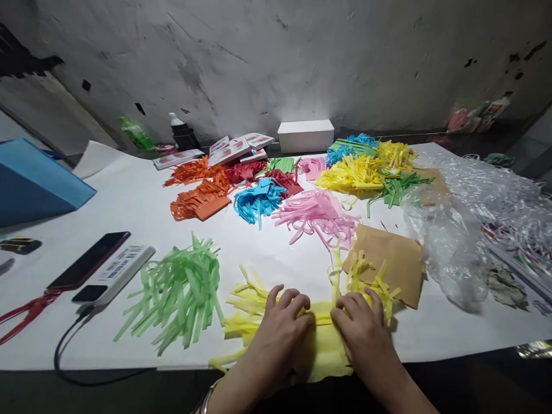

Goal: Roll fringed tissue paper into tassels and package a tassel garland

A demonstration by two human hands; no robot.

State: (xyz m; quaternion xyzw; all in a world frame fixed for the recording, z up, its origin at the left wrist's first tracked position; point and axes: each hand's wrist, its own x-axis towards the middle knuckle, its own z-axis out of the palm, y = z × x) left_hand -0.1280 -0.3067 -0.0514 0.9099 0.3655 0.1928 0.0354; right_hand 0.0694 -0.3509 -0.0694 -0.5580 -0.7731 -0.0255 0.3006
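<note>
A sheet of yellow fringed tissue paper [324, 348] lies at the table's front edge, its cut strips fanning out to left and right. My left hand [282, 322] grips its folded middle with curled fingers. A short way to the right, my right hand [360, 322] holds the same fold, thumb and fingers bent around it. Both palms and the paper beneath them are hidden. Left of my hands rests a bunch of light green tissue strips [183, 287]. A brown paper envelope or card [388, 261] is just beyond my right hand, partly under yellow strips.
Pink [317, 213], blue [259, 200], orange [200, 198] and yellow fringes [357, 172] lie farther back. A white box [306, 137] stands by the wall. Clear plastic [452, 247] covers the right side. A phone [89, 260], power bank [116, 273] and red-handled pliers [32, 310] are left.
</note>
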